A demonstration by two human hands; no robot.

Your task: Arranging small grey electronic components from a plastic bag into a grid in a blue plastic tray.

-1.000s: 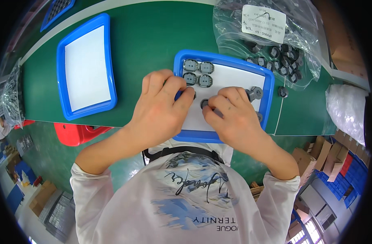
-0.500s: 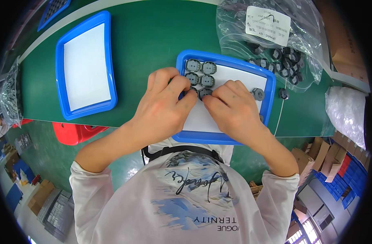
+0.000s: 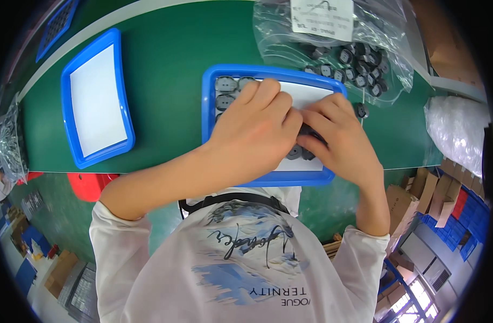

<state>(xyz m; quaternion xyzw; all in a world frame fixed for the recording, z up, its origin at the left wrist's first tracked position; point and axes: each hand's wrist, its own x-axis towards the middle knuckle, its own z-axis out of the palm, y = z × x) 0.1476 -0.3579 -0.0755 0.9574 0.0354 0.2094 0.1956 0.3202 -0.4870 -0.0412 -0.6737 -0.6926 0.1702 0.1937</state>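
Both my hands are over a blue-rimmed tray point(image 3: 207, 107) lined with white. My right hand point(image 3: 346, 137) pinches a dark grey round plastic part point(image 3: 313, 134) between thumb and fingers. Close against it, my left hand point(image 3: 257, 129) has its fingers curled together; whatever its fingertips hold is hidden. Similar round parts point(image 3: 226, 84) sit in rows at the tray's left end, partly covered by the left hand. Another grey round part point(image 3: 294, 153) lies on the white liner below the right hand's fingers, with one more beside it.
A clear plastic bag point(image 3: 279, 40) of loose round parts lies beyond the tray at the right. One single part point(image 3: 362, 110) rests right of the tray. A second blue tray point(image 3: 129, 129) with bare white liner stands left. Bubble wrap point(image 3: 455, 140) lies far right.
My left hand has moved right from the rows of parts to meet the right hand. The right hand has shifted right and now pinches a part. The whole view has shifted slightly.
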